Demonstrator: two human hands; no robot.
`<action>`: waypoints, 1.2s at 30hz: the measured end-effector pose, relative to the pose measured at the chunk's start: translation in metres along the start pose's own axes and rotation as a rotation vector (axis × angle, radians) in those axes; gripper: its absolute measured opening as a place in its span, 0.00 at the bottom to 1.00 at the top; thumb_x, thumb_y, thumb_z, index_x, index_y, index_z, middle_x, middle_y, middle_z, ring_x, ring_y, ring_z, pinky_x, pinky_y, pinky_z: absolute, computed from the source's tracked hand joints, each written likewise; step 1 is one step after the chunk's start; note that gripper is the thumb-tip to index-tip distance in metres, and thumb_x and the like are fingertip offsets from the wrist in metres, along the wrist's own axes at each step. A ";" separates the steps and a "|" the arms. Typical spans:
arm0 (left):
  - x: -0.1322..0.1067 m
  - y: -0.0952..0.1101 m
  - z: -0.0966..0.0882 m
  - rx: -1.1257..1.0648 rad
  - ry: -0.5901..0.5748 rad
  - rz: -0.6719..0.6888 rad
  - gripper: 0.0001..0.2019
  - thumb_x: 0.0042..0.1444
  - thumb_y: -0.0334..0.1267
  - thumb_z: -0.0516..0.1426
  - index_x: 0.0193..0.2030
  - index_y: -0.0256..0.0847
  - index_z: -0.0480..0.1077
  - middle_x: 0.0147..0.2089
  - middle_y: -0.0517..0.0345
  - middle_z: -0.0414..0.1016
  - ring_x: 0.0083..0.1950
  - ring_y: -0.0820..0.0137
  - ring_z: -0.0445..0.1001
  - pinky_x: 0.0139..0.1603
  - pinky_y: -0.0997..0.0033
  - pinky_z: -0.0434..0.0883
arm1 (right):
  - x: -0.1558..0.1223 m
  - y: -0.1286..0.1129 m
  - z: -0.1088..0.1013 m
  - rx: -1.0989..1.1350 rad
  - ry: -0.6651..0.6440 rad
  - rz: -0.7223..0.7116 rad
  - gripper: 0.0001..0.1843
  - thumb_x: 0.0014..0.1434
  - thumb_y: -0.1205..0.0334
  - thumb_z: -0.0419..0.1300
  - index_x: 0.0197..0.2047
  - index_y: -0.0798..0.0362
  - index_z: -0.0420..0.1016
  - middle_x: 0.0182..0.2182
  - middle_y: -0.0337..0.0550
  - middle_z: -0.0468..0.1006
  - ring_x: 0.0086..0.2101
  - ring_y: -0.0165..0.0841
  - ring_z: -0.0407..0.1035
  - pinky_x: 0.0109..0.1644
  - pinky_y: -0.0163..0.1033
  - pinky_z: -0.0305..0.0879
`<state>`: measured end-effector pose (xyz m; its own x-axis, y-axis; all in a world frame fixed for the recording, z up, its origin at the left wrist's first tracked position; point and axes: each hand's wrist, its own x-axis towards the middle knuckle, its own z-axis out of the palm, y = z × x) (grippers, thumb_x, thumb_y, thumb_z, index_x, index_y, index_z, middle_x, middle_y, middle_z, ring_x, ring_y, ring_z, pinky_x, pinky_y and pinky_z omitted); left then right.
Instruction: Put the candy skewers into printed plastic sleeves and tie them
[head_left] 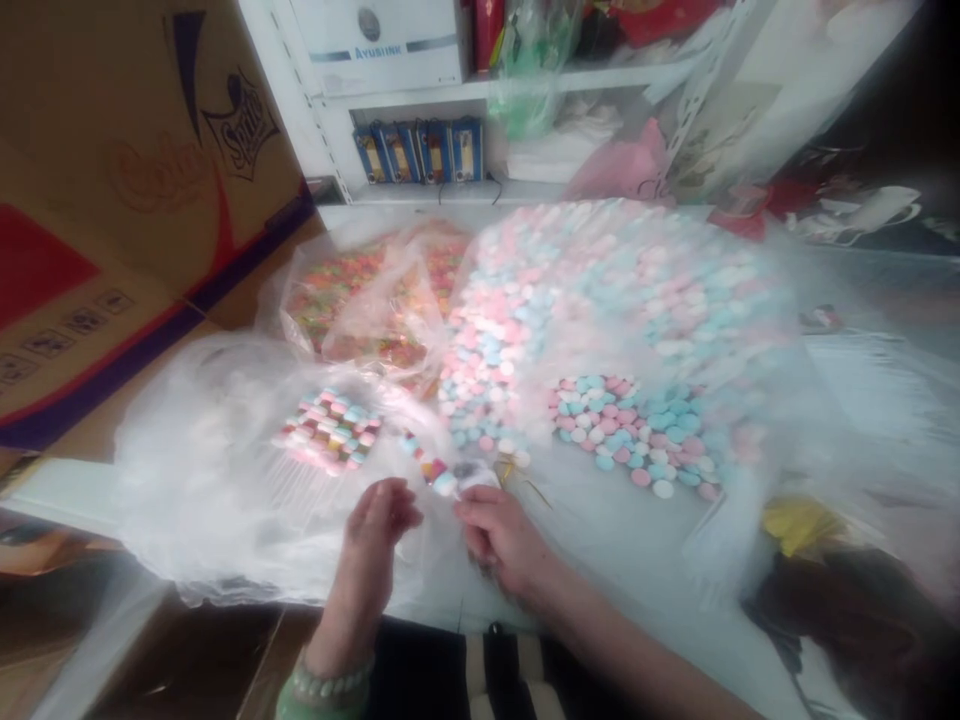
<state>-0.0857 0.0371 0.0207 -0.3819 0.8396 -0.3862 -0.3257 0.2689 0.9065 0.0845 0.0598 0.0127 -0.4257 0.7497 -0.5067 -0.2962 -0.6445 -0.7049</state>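
My right hand (499,530) pinches the end of a narrow clear packet of colourful candies (433,468), which points away to the upper left. A whitish piece (476,474) shows at its fingertips. Just left of the packet, my left hand (379,515) is raised with its fingers curled together; whatever they hold, if anything, is hidden by blur. Gold twist ties (517,470) lie beyond my right hand. Several filled candy packets (330,430) rest in a bundle on clear plastic bags (210,470). Loose pink, blue and white candies (637,425) spread to the right.
A large clear bag of pastel candies (600,270) covers the table's back. Beside it lies a bag of orange and green candies (375,290). A big cardboard box (135,180) stands left; white shelves (420,95) rise behind. More clear bags (855,390) lie at right.
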 end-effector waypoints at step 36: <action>-0.013 0.006 0.039 -0.455 -0.135 -0.201 0.19 0.50 0.48 0.69 0.42 0.37 0.76 0.37 0.53 0.80 0.42 0.62 0.79 0.52 0.58 0.75 | -0.012 0.013 0.011 -0.939 0.182 -0.467 0.11 0.62 0.61 0.54 0.38 0.48 0.79 0.31 0.41 0.81 0.31 0.35 0.71 0.37 0.37 0.59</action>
<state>-0.0484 0.0461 0.0376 -0.1679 0.8539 -0.4927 -0.7358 0.2240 0.6390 0.0763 0.0406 0.0151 -0.2835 0.9539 -0.0990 0.4145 0.0288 -0.9096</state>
